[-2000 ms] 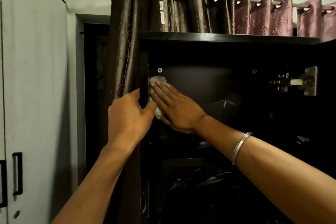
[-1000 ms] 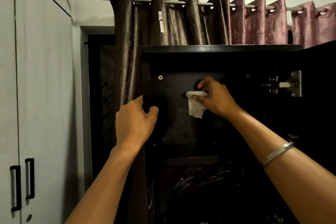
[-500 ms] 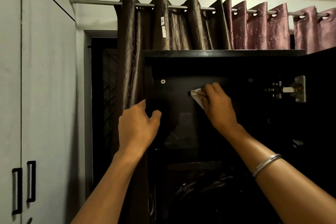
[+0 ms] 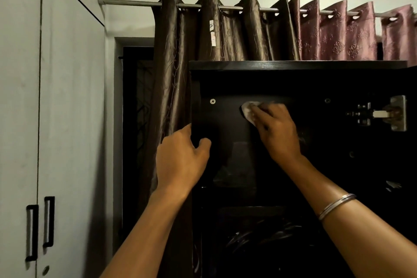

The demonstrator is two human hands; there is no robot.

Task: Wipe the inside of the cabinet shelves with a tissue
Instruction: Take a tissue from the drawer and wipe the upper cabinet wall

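Observation:
A tall black cabinet (image 4: 293, 65) stands open in front of me, its inside very dark. My right hand (image 4: 276, 130) presses a crumpled white tissue (image 4: 248, 110) flat against the upper inner panel, just right of a screw head (image 4: 212, 101). Only the tissue's left part shows past my fingers. My left hand (image 4: 181, 160) grips the cabinet's left front edge (image 4: 195, 101), thumb inside and fingers wrapped around the outside. A shelf (image 4: 252, 207) lies below the hands, with dim dark items under it.
A metal door hinge (image 4: 383, 115) is mounted on the right inner side. Brown and pink curtains (image 4: 225, 34) hang from a rod behind the cabinet. A white wardrobe (image 4: 56, 119) with black handles (image 4: 48, 221) fills the left.
My right hand lifted the tissue off the left inner edge, carried it right to mid panel, and now presses it flat there, slightly further left. My left hand kept its grip.

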